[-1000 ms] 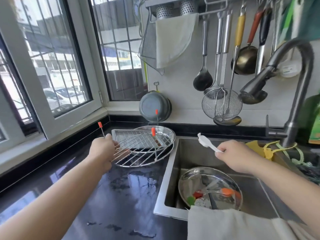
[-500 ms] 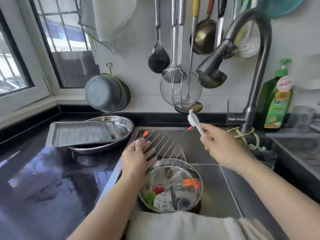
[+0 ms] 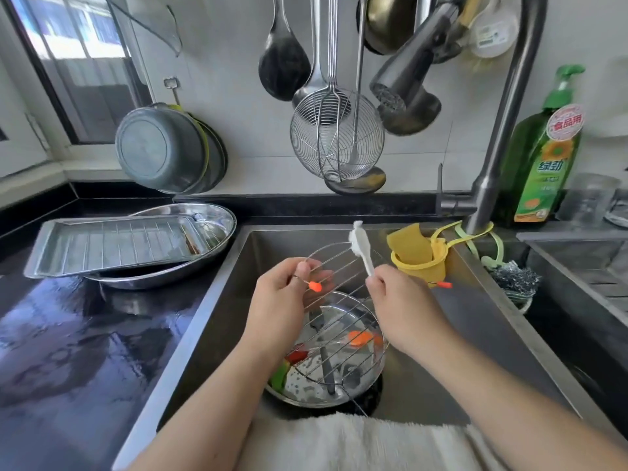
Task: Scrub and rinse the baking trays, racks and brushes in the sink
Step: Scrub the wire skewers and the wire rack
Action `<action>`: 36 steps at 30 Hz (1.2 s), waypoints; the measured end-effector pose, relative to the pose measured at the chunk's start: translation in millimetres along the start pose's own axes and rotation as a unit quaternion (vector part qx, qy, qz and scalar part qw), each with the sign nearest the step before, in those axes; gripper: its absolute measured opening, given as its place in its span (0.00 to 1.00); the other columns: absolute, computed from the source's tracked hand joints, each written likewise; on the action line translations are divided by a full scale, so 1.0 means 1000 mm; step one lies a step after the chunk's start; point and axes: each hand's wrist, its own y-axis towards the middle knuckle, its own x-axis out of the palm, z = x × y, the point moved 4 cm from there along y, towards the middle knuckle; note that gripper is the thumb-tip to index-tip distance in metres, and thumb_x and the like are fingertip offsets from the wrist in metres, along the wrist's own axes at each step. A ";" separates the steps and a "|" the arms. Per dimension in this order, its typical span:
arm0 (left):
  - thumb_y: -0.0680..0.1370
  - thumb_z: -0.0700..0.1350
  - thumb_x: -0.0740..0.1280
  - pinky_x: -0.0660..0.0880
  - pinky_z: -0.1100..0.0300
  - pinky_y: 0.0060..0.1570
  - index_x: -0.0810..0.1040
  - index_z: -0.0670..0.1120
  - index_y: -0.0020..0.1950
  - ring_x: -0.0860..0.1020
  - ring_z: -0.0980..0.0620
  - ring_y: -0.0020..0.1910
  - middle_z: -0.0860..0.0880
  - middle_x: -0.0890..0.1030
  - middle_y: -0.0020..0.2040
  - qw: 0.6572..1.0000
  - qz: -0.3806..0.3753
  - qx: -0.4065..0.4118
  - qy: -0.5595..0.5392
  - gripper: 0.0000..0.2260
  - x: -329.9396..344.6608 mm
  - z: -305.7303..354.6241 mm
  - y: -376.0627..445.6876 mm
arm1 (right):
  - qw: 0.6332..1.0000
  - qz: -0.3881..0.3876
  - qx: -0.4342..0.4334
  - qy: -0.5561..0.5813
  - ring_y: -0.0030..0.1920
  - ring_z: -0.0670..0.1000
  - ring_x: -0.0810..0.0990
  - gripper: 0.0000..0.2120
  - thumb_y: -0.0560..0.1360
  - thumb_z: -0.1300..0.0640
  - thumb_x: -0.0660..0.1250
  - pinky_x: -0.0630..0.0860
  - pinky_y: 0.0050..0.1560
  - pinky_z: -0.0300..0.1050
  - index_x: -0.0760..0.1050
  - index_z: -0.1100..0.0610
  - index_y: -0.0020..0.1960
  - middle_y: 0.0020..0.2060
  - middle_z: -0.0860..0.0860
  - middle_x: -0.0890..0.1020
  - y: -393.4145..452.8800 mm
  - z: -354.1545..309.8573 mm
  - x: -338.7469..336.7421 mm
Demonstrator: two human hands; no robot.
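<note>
The round wire rack [image 3: 343,321] has come off the counter [image 3: 78,334]; the left hand [image 3: 285,300] grips it over the steel sink [image 3: 458,317], right hand [image 3: 404,300] clutching a white brush [image 3: 361,246]. The green soap bottle [image 3: 540,158] reads "食品用".

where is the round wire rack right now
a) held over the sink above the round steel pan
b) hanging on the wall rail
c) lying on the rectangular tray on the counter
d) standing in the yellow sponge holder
a: the left hand grips the round wire rack by its rim over the sink, above the round steel pan, while the right hand holds the white brush against it.
</note>
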 end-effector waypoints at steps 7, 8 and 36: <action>0.88 0.43 0.57 0.80 0.41 0.61 0.83 0.45 0.55 0.86 0.47 0.54 0.47 0.88 0.52 1.000 -0.018 0.025 0.004 0.14 0.003 0.002 -0.003 | 0.998 -0.005 -0.065 -0.017 0.33 0.49 0.71 0.14 0.84 0.54 0.60 0.63 0.29 0.43 0.69 0.52 0.39 0.33 0.47 0.72 -0.005 -0.016 -0.001; 0.88 0.43 0.57 0.81 0.42 0.60 0.83 0.44 0.55 0.87 0.48 0.53 0.47 0.88 0.52 1.000 -0.016 0.020 -0.004 0.14 0.004 0.001 -0.002 | 0.999 0.009 -0.040 -0.022 0.33 0.50 0.71 0.15 0.84 0.53 0.59 0.64 0.29 0.45 0.67 0.51 0.38 0.33 0.48 0.72 -0.002 -0.011 -0.003; 0.87 0.34 0.55 0.80 0.53 0.59 0.79 0.42 0.63 0.86 0.46 0.57 0.44 0.87 0.56 0.986 -0.106 -0.031 -0.122 0.14 0.012 -0.008 -0.002 | 0.994 -0.056 -0.048 -0.085 0.37 0.52 0.72 0.12 0.85 0.50 0.57 0.63 0.32 0.45 0.68 0.52 0.44 0.36 0.47 0.72 -0.011 -0.022 -0.001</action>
